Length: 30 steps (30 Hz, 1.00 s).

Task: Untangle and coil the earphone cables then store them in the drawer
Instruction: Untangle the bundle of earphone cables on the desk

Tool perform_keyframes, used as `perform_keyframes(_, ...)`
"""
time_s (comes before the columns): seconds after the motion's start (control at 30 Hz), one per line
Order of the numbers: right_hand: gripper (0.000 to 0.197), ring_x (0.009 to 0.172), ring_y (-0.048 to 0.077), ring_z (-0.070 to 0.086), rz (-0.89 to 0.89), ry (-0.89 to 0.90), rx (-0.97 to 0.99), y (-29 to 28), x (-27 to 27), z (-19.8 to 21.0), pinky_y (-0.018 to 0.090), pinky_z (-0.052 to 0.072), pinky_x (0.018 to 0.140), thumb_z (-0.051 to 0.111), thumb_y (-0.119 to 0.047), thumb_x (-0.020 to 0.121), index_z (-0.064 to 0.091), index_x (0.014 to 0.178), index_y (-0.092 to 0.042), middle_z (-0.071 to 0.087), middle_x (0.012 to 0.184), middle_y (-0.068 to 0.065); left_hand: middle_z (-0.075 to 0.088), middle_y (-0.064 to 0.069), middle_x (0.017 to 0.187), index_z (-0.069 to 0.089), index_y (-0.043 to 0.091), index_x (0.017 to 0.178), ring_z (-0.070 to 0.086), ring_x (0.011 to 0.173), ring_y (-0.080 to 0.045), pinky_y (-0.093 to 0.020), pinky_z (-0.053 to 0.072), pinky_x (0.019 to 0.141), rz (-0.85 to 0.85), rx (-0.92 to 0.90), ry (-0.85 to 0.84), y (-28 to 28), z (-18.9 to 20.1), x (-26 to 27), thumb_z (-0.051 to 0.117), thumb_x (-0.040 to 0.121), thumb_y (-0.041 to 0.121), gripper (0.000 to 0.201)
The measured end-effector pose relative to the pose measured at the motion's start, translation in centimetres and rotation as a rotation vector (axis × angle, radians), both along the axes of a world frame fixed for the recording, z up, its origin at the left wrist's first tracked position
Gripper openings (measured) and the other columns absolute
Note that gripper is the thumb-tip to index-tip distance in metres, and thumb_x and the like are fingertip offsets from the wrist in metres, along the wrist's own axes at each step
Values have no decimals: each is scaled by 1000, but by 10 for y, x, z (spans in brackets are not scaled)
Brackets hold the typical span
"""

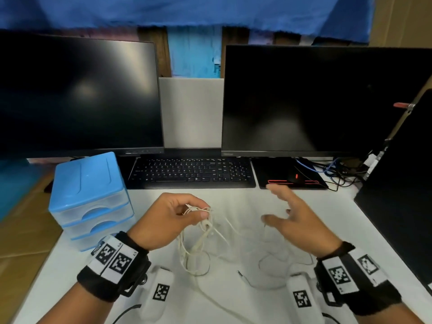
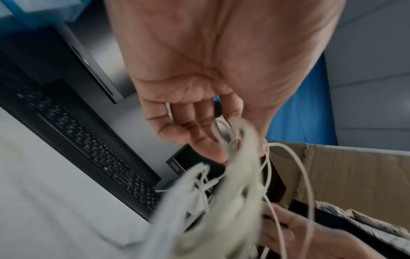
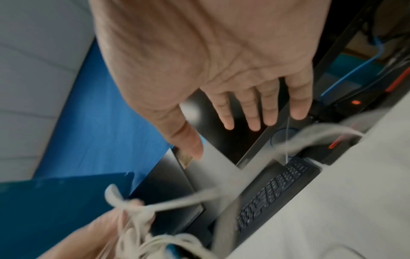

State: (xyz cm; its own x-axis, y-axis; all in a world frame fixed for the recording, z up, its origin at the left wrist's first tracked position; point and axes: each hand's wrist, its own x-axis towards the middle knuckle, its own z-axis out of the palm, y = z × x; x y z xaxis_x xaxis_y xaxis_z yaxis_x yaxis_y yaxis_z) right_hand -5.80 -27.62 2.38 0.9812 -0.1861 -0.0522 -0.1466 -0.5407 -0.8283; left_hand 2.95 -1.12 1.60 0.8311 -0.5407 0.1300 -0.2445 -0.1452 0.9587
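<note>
From the head view, the left hand (image 1: 168, 218) pinches the top of the tangled earphone cables (image 1: 198, 239) above the middle of the table (image 1: 339, 211). Their loops hang down and spread toward the near edge, where the jack plug (image 1: 239, 273) lies. The right hand (image 1: 297, 220) is open, fingers spread, beside the bundle and holding nothing. I think a quick pull could tighten the knot, because many loops cross each other. The blue drawer unit (image 1: 91, 199) stands at the left edge, all drawers closed.

In the left wrist view, the curled fingers (image 2: 190, 129) hold the blurred cables just below the palm.

In the right wrist view, the straight fingers (image 3: 269, 106) are apart from the cables (image 3: 137, 226), which are lower left; a thin strand near the little finger may catch it.
</note>
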Motion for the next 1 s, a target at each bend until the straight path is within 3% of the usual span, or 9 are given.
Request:
perform_keyframes(0.07, 73, 134, -1, 33, 147, -45, -6, 18, -4, -2, 15, 35, 100, 72, -16, 84, 34, 143, -39, 39, 146, -16, 76, -4, 85, 77, 21, 83, 61, 67, -20, -26, 52, 67, 4, 19, -9, -6, -1, -4, 75, 74, 26, 11)
perform_keyframes(0.13, 74, 130, -5, 41, 243, -60, 173, 35, -9, -6, 14, 49, 91, 76, -16, 82, 37, 141, -38, 52, 137, -11, 75, 2, 79, 75, 21, 80, 58, 60, -15, -24, 50, 62, 17, 43, -26, -12, -2, -8, 75, 75, 27, 7)
perform_keyframes(0.23, 67, 114, -4, 56, 246, -66, 237, 55, -14, -13, 18, 48, 92, 81, -40, 73, 44, 129, -41, 67, 113, -6, 71, 1, 71, 72, 17, 78, 57, 54, -12, -22, 47, 54, 52, 59, -25, -17, -4, -15, 76, 78, 23, 7)
perform_keyframes(0.4, 13, 64, 14, 59, 202, -50, 142, 55, -8, -25, 44, 52, 71, 72, -26, 86, 64, 94, -20, 63, 67, 0, 64, 1, 59, 67, 11, 74, 57, 49, -14, -21, 47, 51, 90, 36, 65, -18, 0, -17, 78, 77, 18, 14)
perform_keyframes(0.57, 19, 48, 11, 28, 201, -63, 303, 45, -7, -17, 23, 26, 46, 60, -14, 95, 69, 79, -12, 42, 50, -13, 63, 8, 51, 66, 6, 77, 38, 37, -5, -16, 34, 40, 48, 127, 125, -9, 11, -12, 80, 73, 11, 16)
perform_keyframes(0.73, 23, 45, 9, 19, -56, -82, 599, 30, -2, -3, 20, 15, 41, 52, -9, 95, 68, 78, -12, 29, 57, 3, 75, 5, 71, 78, 13, 76, 39, 36, -6, -16, 35, 39, 81, 300, 117, 10, 9, 1, 78, 76, 19, 6)
perform_keyframes(0.87, 30, 45, 7, 24, -50, -157, 511, 30, -4, 2, 17, 19, 43, 54, -19, 97, 71, 73, -10, 33, 51, -4, 69, 6, 69, 77, 15, 73, 44, 35, 1, -12, 35, 41, 303, 385, 26, 19, 1, 15, 75, 82, 20, 10)
perform_keyframes(0.93, 25, 41, 2, 38, -24, -216, 369, 30, -4, -1, 11, 31, 45, 59, -16, 95, 72, 76, -8, 46, 45, -13, 68, 9, 68, 75, 20, 71, 53, 47, 3, -15, 38, 49, 340, 421, -27, 22, -1, 17, 72, 84, 22, 14)
perform_keyframes(1.0, 20, 42, 4, 38, 62, -196, 118, 30, -6, -7, 19, 36, 51, 66, -22, 91, 74, 74, -15, 48, 46, -12, 70, 6, 76, 71, 21, 73, 60, 66, -7, -20, 43, 57, 350, 362, -22, 22, 0, 19, 67, 88, 19, 16)
